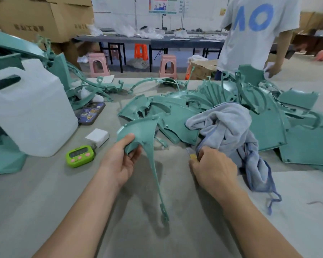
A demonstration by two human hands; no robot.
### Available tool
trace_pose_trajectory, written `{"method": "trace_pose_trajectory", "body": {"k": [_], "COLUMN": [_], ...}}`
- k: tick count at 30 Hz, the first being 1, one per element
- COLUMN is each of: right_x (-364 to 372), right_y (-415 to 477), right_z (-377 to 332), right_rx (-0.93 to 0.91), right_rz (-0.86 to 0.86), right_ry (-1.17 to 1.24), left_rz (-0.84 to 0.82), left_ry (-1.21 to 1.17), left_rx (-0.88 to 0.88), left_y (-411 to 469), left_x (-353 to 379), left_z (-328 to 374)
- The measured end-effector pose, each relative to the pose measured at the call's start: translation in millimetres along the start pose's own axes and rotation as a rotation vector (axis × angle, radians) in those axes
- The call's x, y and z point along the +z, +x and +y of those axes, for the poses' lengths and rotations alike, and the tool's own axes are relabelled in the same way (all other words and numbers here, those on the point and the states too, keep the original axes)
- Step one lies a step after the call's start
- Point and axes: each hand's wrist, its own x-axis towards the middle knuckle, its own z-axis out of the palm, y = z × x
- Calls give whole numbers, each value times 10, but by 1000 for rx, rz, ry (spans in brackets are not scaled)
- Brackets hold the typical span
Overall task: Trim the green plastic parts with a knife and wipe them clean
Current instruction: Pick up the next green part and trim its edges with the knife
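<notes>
Green plastic part (144,131) is gripped at its broad end by the left hand (122,161), thumb on top, its thin arm reaching down over the table (45,192). A yellow-handled knife (191,155) is clasped in the right hand (213,169), just beside a grey-blue cloth (229,131) lying on a pile of green parts (268,123).

Bright even indoor light, soft shadows, wide-angle bending at edges, slight blur

Both bare forearms are extended forward from the lower edge. The left hand (122,159) is turned palm-inward, thumb pressed over a green plastic part (144,131), fingers curled beneath. The right hand (213,166) is held back-up, fingers curled round a knife (191,154).
</notes>
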Motion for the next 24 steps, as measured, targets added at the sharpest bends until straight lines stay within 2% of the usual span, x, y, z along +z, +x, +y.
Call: {"method": "trace_pose_trajectory", "body": {"k": [4, 10, 12, 14, 16, 19, 24], "right_x": [-74, -113, -124, -107, -80, -30, -10], "right_y": [54, 15, 52, 73, 45, 47, 156], "right_z": [53, 150, 146, 99, 5, -78, -79], "right_rx": [40, -90, -91, -75, -95, -120, -20], "right_rz": [-1, -31, 25, 73, 46, 5, 25], "right_ry": [11, -45, 109, 469, 709, 799, 900], "left_rz": [-25, -9, 9, 28, 16, -28, -62], "left_ry": [25, 88, 98, 94, 79, 64, 82], "left_rx": [-36, 3, 17, 17, 4, -33, -65], "left_y": [-22, 31, 38, 28, 12, -14, -5], "left_x": [9, 70, 79, 77, 78, 84, 84], "left_z": [-45, -129, -146, -153, -148, -156, -164]}}
